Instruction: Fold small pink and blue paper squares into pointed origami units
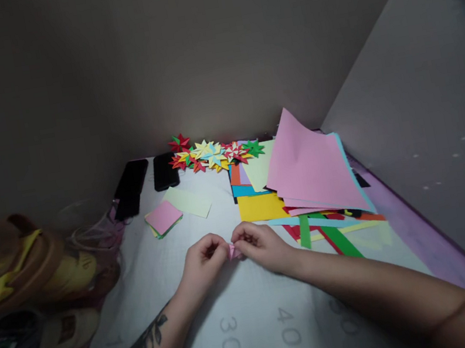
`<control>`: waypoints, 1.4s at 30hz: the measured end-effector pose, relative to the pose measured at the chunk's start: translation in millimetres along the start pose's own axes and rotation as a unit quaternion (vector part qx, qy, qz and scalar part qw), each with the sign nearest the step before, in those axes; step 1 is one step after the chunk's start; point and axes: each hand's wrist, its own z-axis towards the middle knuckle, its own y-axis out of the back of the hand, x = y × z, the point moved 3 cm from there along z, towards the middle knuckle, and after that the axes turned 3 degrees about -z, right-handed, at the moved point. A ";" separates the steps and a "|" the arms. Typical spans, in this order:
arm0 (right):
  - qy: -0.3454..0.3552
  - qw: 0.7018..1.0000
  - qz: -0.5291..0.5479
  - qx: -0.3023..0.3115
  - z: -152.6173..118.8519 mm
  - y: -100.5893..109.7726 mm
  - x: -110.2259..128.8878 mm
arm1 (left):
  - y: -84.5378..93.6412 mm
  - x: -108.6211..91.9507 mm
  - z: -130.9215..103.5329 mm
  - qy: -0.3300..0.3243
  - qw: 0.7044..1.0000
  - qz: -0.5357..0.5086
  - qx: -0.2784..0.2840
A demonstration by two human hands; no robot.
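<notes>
A small folded piece of pink paper [232,251] is pinched between my two hands, over the middle of the white mat [215,284]. My left hand [208,256] grips its left side between thumb and fingers. On the other side, my right hand [259,245] pinches it the same way. Fingertips cover much of the paper, so its exact folds are hard to make out. Beyond my left hand lies a small stack of square papers [164,217], pink on top, beside a pale green sheet [190,202].
Colourful folded paper stars [211,155] cluster at the back, near two dark phones [165,171]. Large pink sheets [309,167] and a yellow sheet [260,208] pile up at right, with green strips [339,241] in front. Bags [31,279] stand at left; walls close in behind.
</notes>
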 end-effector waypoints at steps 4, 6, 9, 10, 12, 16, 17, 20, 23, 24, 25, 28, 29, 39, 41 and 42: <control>0.010 1.000 0.003 -0.010 0.1 -2.7 1.4 | -0.7 1.6 0.0 -0.012 1.000 -0.005 -0.011; 0.015 1.000 0.005 -0.014 0.2 -3.3 4.2 | -1.5 2.4 -0.2 -0.013 1.000 -0.009 -0.012; 0.019 0.999 -0.005 -0.027 -0.3 -3.1 7.6 | -3.8 2.4 -1.2 -0.017 1.000 0.001 -0.010; 0.021 0.999 -0.010 -0.031 -0.5 -3.1 8.2 | -4.8 2.3 -1.7 -0.018 1.000 0.008 -0.009; 0.023 0.999 -0.021 -0.040 -0.8 -3.0 8.2 | -6.9 2.4 -2.7 -0.017 1.000 0.015 -0.006; 0.011 0.998 -0.011 -0.063 0.2 -2.0 4.5 | -10.9 3.1 -2.9 -0.011 1.000 -0.001 0.008; 0.006 0.998 -0.001 -0.069 0.9 -1.5 3.3 | -11.6 3.1 -2.6 -0.009 1.000 -0.008 0.009; -0.009 0.996 0.029 -0.088 3.8 0.3 -0.1 | -13.2 3.0 -1.7 0.002 0.999 -0.046 0.011; -0.019 0.994 0.056 -0.096 6.3 1.4 -2.6 | -14.2 3.7 -1.3 0.017 0.996 -0.081 0.026; -0.020 0.994 0.058 -0.094 6.6 1.5 -3.0 | -14.3 4.2 -1.3 0.020 0.995 -0.086 0.037; -0.019 0.994 0.055 -0.091 6.6 1.5 -3.1 | -14.0 4.9 -1.3 0.021 0.995 -0.087 0.047; -0.014 0.997 0.029 -0.069 4.5 0.3 -2.1 | -10.8 7.4 -0.7 0.013 0.997 -0.057 0.051; -0.011 0.998 0.019 -0.061 3.5 -0.2 -1.3 | -9.2 8.2 -0.4 0.010 0.998 -0.039 0.042; 0.106 0.975 -0.180 -0.081 -1.6 3.6 11.6 | -3.1 10.3 0.0 0.013 0.999 -0.051 0.000; 0.120 0.970 -0.196 -0.082 -1.6 3.3 11.9 | -3.8 10.7 -0.7 0.013 0.998 -0.054 0.002; 0.120 0.969 -0.199 -0.080 -1.3 2.9 11.6 | -4.1 11.0 -1.1 0.013 0.998 -0.054 0.002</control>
